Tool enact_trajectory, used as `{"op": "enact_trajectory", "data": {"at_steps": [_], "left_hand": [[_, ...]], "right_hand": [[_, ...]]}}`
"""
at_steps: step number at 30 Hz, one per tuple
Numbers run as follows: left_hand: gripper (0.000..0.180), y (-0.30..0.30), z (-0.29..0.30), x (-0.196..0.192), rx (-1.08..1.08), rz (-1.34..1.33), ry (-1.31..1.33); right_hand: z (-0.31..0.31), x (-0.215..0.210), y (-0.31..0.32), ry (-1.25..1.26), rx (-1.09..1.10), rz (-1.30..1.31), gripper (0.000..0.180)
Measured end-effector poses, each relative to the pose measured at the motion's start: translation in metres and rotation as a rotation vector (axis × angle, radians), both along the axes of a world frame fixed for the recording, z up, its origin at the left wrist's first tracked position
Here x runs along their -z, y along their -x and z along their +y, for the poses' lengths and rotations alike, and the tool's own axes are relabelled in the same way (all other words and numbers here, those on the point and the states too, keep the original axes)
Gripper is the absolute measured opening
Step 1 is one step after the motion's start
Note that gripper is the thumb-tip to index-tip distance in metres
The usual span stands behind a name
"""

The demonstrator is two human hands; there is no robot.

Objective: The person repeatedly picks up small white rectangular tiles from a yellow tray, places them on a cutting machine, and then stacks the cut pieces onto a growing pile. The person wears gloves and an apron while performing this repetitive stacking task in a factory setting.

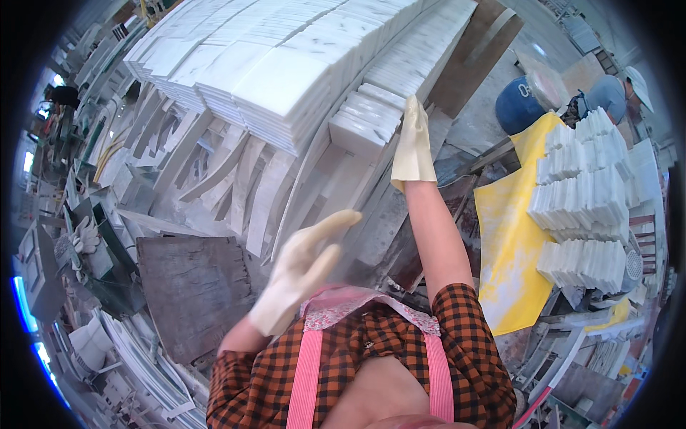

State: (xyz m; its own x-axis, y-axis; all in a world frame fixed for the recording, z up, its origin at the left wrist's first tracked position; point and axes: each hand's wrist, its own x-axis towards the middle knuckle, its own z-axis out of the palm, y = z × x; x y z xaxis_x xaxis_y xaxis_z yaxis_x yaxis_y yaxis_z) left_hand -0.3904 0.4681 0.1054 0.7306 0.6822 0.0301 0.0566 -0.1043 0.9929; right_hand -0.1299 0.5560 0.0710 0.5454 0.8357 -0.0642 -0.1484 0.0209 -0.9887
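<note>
My left hand (309,266), in a pale cream glove, hovers in front of my chest. Its thumb and fingers are spread, slightly blurred, and hold nothing. My right hand (414,146), in a matching glove, reaches forward along the right side of a row of white marble tiles (361,123). Its fingers point away from me against the tile ends and look stretched out; their tips are partly hidden. These tiles stand on edge, packed in a long wooden trough (332,179). The near part of the trough shows bare boards.
High stacks of white marble slabs (275,79) lie left of the trough on wooden supports. A dark board (193,293) leans at left. On the right, more tile stacks (579,200) stand by a yellow sheet (511,229). Beyond are a blue drum (518,106) and another person (607,96).
</note>
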Motion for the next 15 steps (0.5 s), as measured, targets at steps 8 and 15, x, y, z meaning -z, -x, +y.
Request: {"op": "enact_trajectory", "data": {"at_steps": [8, 15], "left_hand": [[0.089, -0.1, 0.061, 0.096, -0.538, 0.129, -0.059], [0.095, -0.139, 0.081, 0.105, -0.619, 0.297, -0.278]], "right_hand": [[0.017, 0.019, -0.037, -0.02, -0.127, -0.215, 0.089], [0.031, 0.049, -0.026, 0.077, 0.054, -0.153, 0.097]]}}
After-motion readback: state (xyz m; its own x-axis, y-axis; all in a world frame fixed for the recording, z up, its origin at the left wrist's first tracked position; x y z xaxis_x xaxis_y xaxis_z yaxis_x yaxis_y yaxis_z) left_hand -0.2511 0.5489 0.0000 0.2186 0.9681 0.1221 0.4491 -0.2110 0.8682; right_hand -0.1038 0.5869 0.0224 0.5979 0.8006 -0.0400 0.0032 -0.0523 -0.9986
